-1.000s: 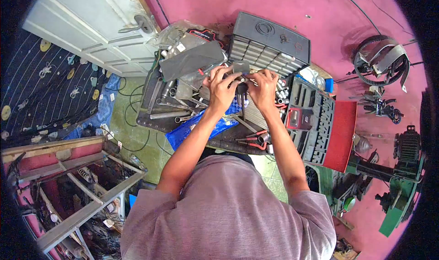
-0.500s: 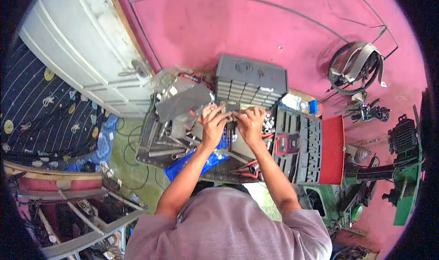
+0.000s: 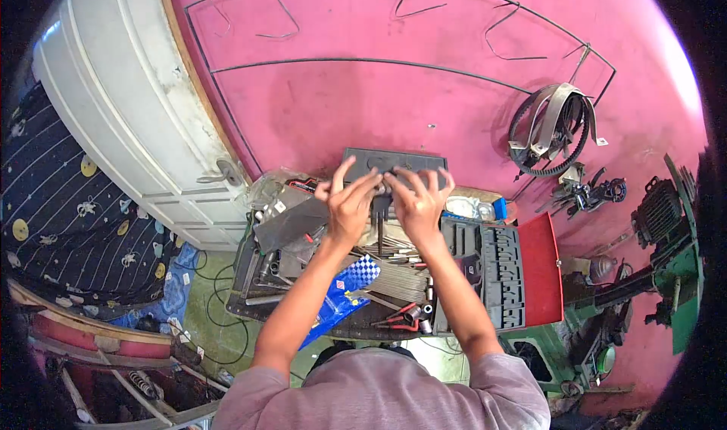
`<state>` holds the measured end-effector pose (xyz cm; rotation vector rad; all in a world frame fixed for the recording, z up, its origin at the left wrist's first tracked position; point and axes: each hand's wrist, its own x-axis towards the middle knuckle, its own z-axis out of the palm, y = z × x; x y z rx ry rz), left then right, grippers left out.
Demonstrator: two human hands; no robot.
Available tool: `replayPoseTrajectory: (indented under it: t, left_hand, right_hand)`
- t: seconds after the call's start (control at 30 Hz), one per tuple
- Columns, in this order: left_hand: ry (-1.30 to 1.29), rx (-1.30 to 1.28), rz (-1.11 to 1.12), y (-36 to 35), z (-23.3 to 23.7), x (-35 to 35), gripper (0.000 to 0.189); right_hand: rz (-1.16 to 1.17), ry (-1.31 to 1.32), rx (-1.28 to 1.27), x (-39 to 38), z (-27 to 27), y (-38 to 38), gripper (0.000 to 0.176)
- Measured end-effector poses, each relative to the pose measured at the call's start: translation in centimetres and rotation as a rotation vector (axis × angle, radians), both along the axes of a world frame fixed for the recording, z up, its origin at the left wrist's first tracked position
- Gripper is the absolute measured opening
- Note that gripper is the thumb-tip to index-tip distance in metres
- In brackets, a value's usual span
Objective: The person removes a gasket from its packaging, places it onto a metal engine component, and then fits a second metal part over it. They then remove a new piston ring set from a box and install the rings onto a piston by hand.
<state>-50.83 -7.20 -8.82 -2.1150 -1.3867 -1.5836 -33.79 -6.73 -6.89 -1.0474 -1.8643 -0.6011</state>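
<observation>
My left hand [image 3: 347,209] is raised over the cluttered table, its thumb and index finger pinched at the top of a dark long-shafted metal piece [image 3: 382,229]. My right hand [image 3: 416,203] meets it there, thumb and fingertips on the same top end, the other fingers bent and apart. The shaft points down toward a bundle of thin metal rods [image 3: 403,280]. Behind the fingertips stands a dark grey drawer cabinet [image 3: 432,163]. Below my left hand lies a blue packet with a checkered end [image 3: 344,294]. Fingers partly cover the top of the held piece.
Red-handled pliers [image 3: 401,318] lie near the table's front edge. An open tool case with a red lid [image 3: 539,271] is at the right, beside green machinery [image 3: 564,354]. Belts [image 3: 556,131] hang on the pink wall. A white door [image 3: 136,104] stands at the left.
My view has tilted, so more wall shows and the table sits lower in view. Both hands now overlap the cabinet, with the rod bundle in plainer sight below them.
</observation>
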Motion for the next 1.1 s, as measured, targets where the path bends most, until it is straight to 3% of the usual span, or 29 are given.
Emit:
replayPoseTrajectory:
  t: [0.07,0.4,0.7,1.1]
  left_hand:
    - [0.035,0.118,0.009,1.5,3.0,0.3,0.027]
    - [0.01,0.393,0.07,7.3,16.1,3.7,0.031]
    - [-0.086,0.444,-0.118,13.0,21.1,7.2,0.021]
    - [-0.024,0.44,-0.004,15.7,23.1,8.3,0.017]
  right_hand:
    - [-0.023,0.029,0.068,0.3,2.6,1.2,0.043]
    - [-0.099,0.085,0.369,3.2,14.0,7.1,0.037]
    - [-0.083,0.165,0.43,6.2,18.9,12.0,0.036]
    - [-0.021,0.248,0.355,6.9,19.9,16.2,0.034]
